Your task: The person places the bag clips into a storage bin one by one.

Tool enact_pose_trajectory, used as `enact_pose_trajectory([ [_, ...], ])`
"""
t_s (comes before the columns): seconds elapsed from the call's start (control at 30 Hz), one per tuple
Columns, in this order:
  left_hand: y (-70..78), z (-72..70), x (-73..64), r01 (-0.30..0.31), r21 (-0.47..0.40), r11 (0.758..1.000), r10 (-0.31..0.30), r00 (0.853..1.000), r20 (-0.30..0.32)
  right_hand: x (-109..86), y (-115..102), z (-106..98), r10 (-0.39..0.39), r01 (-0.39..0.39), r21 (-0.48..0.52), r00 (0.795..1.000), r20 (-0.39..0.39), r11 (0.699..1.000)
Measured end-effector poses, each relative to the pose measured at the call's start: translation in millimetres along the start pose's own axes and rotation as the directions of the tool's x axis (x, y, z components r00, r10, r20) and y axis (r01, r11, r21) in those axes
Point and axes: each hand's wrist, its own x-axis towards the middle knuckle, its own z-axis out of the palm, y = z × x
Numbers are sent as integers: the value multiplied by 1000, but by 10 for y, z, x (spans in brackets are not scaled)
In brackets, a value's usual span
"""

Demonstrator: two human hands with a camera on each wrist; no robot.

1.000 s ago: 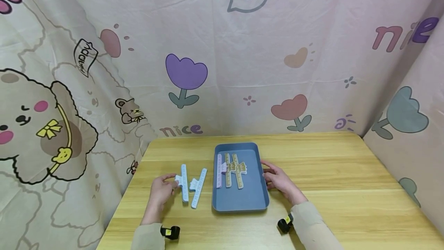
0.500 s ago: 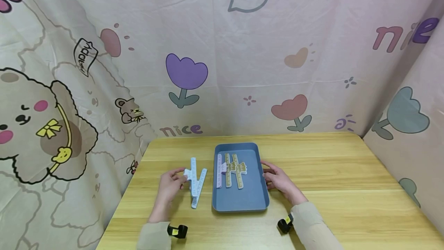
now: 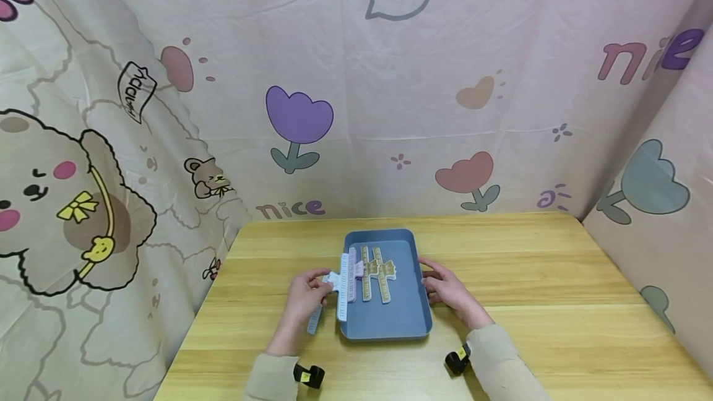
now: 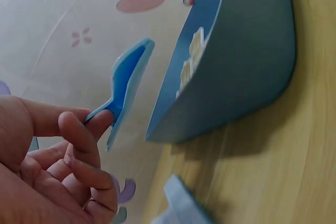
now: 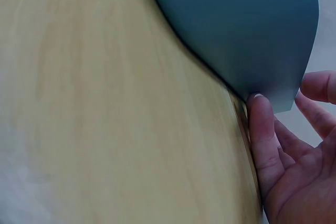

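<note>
My left hand (image 3: 306, 294) pinches a light blue ruler-edged clip (image 3: 343, 286) by its handle, between thumb and finger. In the left wrist view this clip (image 4: 125, 80) is raised, apart from the tray, its long bar near the left rim. A second light blue clip (image 3: 314, 320) lies on the table below that hand, partly hidden. Inside the blue-grey tray (image 3: 390, 320) are a pale purple clip (image 3: 353, 283) and two gold clips (image 3: 383, 280). My right hand (image 3: 448, 289) holds the tray's right side, thumb low on the outer wall and a finger at the rim.
The tray stands on a wooden table (image 3: 529, 302). A printed cloth (image 3: 390, 110) hangs behind the table and along its sides. A black wrist camera (image 3: 309, 376) is strapped at the left sleeve, another (image 3: 458, 361) at the right.
My left hand has carried the light blue clip from the left, over the second blue clip, to the tray's left rim. The right hand and tray have stayed put.
</note>
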Motion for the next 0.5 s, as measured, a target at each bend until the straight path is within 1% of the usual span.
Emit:
enact_pose_trajectory([
  [0.1, 44, 93, -6, 5, -17, 1000, -4, 999, 32, 12, 28, 3, 5, -5, 3, 1000, -9, 1000],
  [0.2, 107, 181, 1, 30, -26, 999, -28, 997, 69, 36, 68, 3, 4, -4, 0, 1000, -15, 1000],
  [0.33, 197, 294, 42, 39, -2, 999, -38, 994, 107, 38, 77, 9, -3, 3, -11, 1000, -12, 1000],
  [0.5, 280, 418, 125, 37, 50, 998, -43, 992, 119, 18, 52, 5, 1, -1, 6, 1000, -13, 1000],
])
